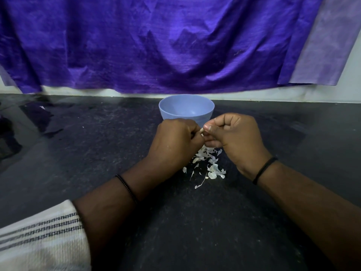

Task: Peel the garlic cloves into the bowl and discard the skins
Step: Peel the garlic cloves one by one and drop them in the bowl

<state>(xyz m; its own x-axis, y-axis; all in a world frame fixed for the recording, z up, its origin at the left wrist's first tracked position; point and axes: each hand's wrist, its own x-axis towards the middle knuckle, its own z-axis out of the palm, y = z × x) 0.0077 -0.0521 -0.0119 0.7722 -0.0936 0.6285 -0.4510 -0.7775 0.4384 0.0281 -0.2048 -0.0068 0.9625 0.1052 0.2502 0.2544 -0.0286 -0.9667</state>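
Counter (78, 153), dark, fills the lower two thirds of the frame; purple cloth (156, 45) hangs across the top.

Bowl (186, 109), blue, sits centre frame at the counter's back edge, directly above the hands in the picture. What's inside can't be seen from this angle.

Left hand (173, 139) and right hand (234, 133) meet at frame centre, both curled, knuckles up, thumbs and fingertips closing on one clove (260, 131). Correction: clove (201, 132) is the small pale bit in the gap between the two hands; only a sliver shows. Long axis can't be told.

Skins (210, 165) lie in a loose white pile on the counter right below the hands, toward frame bottom.

Key relation: clove is just in front of the bowl's near wall and below its rim. The bowl is up-frame of the pinch, both hands about equally close to it, the right slightly higher in frame. Judging from that, once the skin is off, the drop needs a short lift up and forward over the rim; skin falls straight down onto the pile.

Risk, as a guess: letting go early puts the clove among the skins.
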